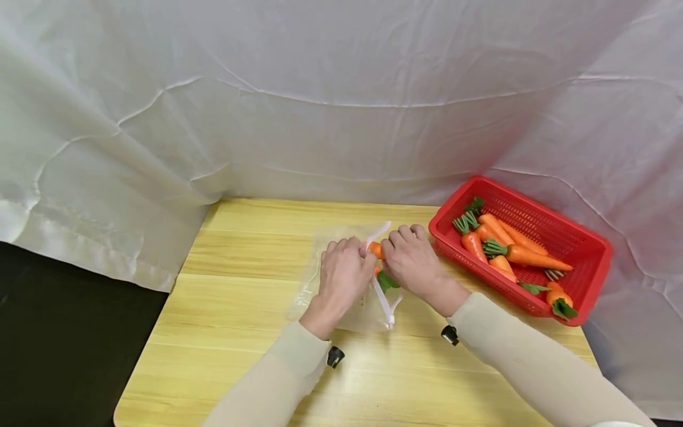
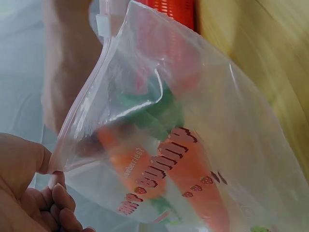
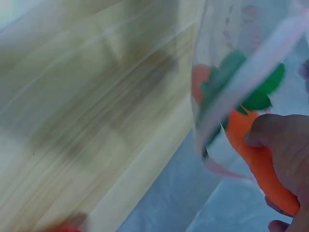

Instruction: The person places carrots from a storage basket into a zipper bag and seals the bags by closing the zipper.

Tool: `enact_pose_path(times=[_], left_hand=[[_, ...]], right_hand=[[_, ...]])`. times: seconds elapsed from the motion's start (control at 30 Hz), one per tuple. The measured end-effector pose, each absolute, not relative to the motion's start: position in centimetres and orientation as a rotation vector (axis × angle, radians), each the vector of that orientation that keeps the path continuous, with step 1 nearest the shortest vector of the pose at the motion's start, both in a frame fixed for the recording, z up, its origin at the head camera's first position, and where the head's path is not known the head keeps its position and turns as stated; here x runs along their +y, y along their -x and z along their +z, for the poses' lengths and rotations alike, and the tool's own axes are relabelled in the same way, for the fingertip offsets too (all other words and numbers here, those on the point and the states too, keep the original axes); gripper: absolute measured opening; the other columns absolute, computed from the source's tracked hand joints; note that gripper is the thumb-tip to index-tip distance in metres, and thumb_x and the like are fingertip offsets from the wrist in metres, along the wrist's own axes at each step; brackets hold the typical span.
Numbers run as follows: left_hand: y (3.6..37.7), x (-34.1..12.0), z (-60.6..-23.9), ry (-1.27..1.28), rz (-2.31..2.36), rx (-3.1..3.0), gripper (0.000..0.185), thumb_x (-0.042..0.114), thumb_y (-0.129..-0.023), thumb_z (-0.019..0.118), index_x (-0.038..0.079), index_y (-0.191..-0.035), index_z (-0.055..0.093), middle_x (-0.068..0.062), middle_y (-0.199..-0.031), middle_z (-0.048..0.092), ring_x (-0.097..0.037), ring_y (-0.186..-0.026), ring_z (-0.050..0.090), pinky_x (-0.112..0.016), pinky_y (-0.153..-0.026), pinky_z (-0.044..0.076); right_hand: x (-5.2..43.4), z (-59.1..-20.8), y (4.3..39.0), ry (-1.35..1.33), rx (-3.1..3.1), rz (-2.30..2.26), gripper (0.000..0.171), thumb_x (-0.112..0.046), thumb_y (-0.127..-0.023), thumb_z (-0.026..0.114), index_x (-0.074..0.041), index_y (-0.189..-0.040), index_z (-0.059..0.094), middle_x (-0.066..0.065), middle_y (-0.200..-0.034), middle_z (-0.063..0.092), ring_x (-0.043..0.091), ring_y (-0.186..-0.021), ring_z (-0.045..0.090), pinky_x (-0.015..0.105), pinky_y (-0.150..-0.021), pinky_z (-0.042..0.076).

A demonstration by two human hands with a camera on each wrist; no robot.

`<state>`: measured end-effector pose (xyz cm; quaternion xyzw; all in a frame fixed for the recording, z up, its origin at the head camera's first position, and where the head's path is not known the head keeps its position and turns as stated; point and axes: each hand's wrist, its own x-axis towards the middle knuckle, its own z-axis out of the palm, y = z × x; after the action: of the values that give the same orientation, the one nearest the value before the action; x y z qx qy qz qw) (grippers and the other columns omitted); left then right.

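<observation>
A clear zip bag (image 1: 352, 296) lies on the wooden table (image 1: 240, 308) in front of me. My left hand (image 1: 344, 273) pinches the bag's white zip rim (image 2: 87, 108) and holds its mouth apart. My right hand (image 1: 413, 258) grips an orange toy carrot (image 3: 260, 159) with green leaves at the bag's mouth (image 1: 376, 249). Through the plastic in the left wrist view, carrots (image 2: 193, 179) show inside the bag behind red printed lettering.
A red plastic basket (image 1: 587, 261) with several toy carrots (image 1: 525, 255) stands at the table's right edge, close to my right hand. A white cloth backdrop (image 1: 341, 107) hangs behind and around the table. Black floor lies to the left.
</observation>
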<state>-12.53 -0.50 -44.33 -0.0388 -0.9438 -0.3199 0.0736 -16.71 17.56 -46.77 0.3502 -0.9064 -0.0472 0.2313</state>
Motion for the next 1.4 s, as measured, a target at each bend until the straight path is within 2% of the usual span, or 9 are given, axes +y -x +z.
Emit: enact_pose_path(times=[0.23, 0.43, 0.57, 0.7, 0.8, 0.93, 1.07, 1.2, 1.4], left_hand=[[12.7, -0.5, -43.7, 0.096, -1.051, -2.807, 0.017, 0.025, -0.096, 0.058, 0.012, -0.092, 0.067, -0.002, -0.087, 0.066, -0.023, -0.082, 0.054, -0.036, -0.077, 0.044], [13.0, -1.2, -43.4, 0.05, -1.127, -2.771, 0.019, 0.025, -0.097, 0.058, 0.01, -0.091, 0.068, -0.003, -0.086, 0.066, -0.024, -0.082, 0.053, -0.036, -0.079, 0.043], [13.1, -1.5, -43.2, 0.028, -1.174, -2.742, 0.02, 0.025, -0.097, 0.057, 0.009, -0.093, 0.067, -0.004, -0.086, 0.066, -0.025, -0.083, 0.054, -0.037, -0.08, 0.044], [13.0, -2.0, -43.0, 0.073, -0.988, -2.743, 0.019, 0.024, -0.097, 0.059, 0.011, -0.086, 0.065, -0.002, -0.079, 0.062, -0.025, -0.077, 0.052, -0.036, -0.075, 0.042], [13.0, -2.7, -42.6, 0.152, -0.672, -2.776, 0.021, 0.024, -0.096, 0.064, 0.011, -0.08, 0.064, -0.003, -0.073, 0.058, -0.025, -0.071, 0.05, -0.036, -0.07, 0.04], [13.0, -4.5, -41.3, 0.15, -0.29, -2.868, 0.025, 0.028, -0.092, 0.073, 0.009, -0.079, 0.064, -0.005, -0.071, 0.057, -0.026, -0.071, 0.052, -0.039, -0.069, 0.042], [12.7, -6.2, -39.3, 0.078, -0.117, -3.053, 0.024, 0.029, -0.091, 0.074, 0.01, -0.081, 0.063, -0.006, -0.074, 0.059, -0.028, -0.078, 0.059, -0.048, -0.08, 0.047], [12.3, -5.5, -38.4, 0.171, -0.068, -3.152, 0.026, 0.034, -0.093, 0.074, 0.01, -0.086, 0.065, -0.005, -0.079, 0.061, -0.028, -0.086, 0.06, -0.052, -0.087, 0.046], [13.0, -3.3, -42.7, 0.417, 0.036, -2.826, 0.031, 0.036, -0.093, 0.074, 0.012, -0.08, 0.059, -0.001, -0.072, 0.053, -0.022, -0.073, 0.05, -0.038, -0.069, 0.042]], right_hand=[[17.7, -47.1, 16.9, -0.899, -2.557, -0.091, 0.033, -0.036, -0.096, 0.073, -0.005, -0.094, 0.061, 0.012, -0.092, 0.061, 0.036, -0.092, 0.056, 0.052, -0.089, 0.043], [19.4, -47.3, 16.4, -0.576, -2.708, 0.234, 0.039, -0.042, -0.094, 0.071, -0.003, -0.102, 0.067, 0.014, -0.094, 0.065, 0.039, -0.093, 0.058, 0.053, -0.084, 0.043], [20.0, -47.5, 16.0, -0.453, -2.843, 0.413, 0.028, -0.035, -0.094, 0.067, -0.008, -0.085, 0.07, 0.008, -0.079, 0.066, 0.034, -0.084, 0.061, 0.052, -0.079, 0.044], [19.9, -47.0, 16.1, -0.48, -2.805, 0.548, 0.026, -0.02, -0.093, 0.065, -0.013, -0.069, 0.063, 0.003, -0.065, 0.06, 0.031, -0.073, 0.061, 0.052, -0.077, 0.046], [19.5, -46.1, 16.1, -0.52, -2.725, 0.582, 0.026, -0.017, -0.092, 0.065, -0.013, -0.067, 0.059, 0.003, -0.063, 0.057, 0.031, -0.069, 0.059, 0.051, -0.075, 0.045], [19.5, -44.7, 16.3, -0.504, -2.682, 0.472, 0.024, -0.017, -0.089, 0.061, -0.012, -0.066, 0.058, 0.005, -0.062, 0.058, 0.035, -0.067, 0.06, 0.053, -0.071, 0.044], [20.0, -43.6, 16.5, -0.43, -2.682, 0.341, 0.027, -0.017, -0.088, 0.06, -0.011, -0.062, 0.058, 0.007, -0.06, 0.058, 0.039, -0.065, 0.06, 0.056, -0.066, 0.044], [19.9, -43.8, 16.6, -0.514, -2.743, 0.349, 0.032, -0.015, -0.089, 0.059, -0.015, -0.057, 0.051, 0.003, -0.057, 0.051, 0.034, -0.063, 0.058, 0.055, -0.067, 0.045], [19.2, -46.2, 16.4, -0.623, -2.787, 0.359, 0.032, -0.014, -0.088, 0.064, -0.016, -0.058, 0.052, 0.001, -0.058, 0.052, 0.034, -0.065, 0.058, 0.051, -0.068, 0.046]])
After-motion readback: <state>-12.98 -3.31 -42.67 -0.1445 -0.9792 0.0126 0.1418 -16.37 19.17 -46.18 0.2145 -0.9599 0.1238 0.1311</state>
